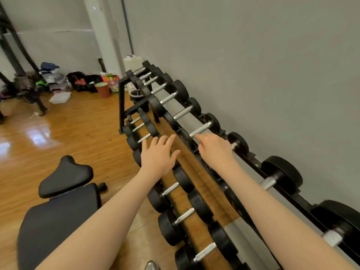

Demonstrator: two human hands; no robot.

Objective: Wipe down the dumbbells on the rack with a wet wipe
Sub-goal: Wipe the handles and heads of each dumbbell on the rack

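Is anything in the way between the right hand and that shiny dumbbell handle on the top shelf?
Nothing visible is. The right hand reaches over the top shelf, and its pointing fingertip is right at the near end of the silver dumbbell handle. No wipe shows in either hand.

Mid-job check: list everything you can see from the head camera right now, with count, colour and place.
dumbbells: many, exact count unclear; black heads, silver handles; on both tiers.
rack: one, black, two tiers, along the grey wall.
bench: one, black padded, lower left.
flowerpot: one, brown with pale green rim, on the floor by the rack's far end.
white jug: one, behind the rack's far end.
bags and clutter: several, mixed colours, against the far wall.
wet wipe: none seen.
left hand: bare, fingers spread, above the lower tier.
right hand: bare, fingers reaching to an upper-tier handle; hold unclear.
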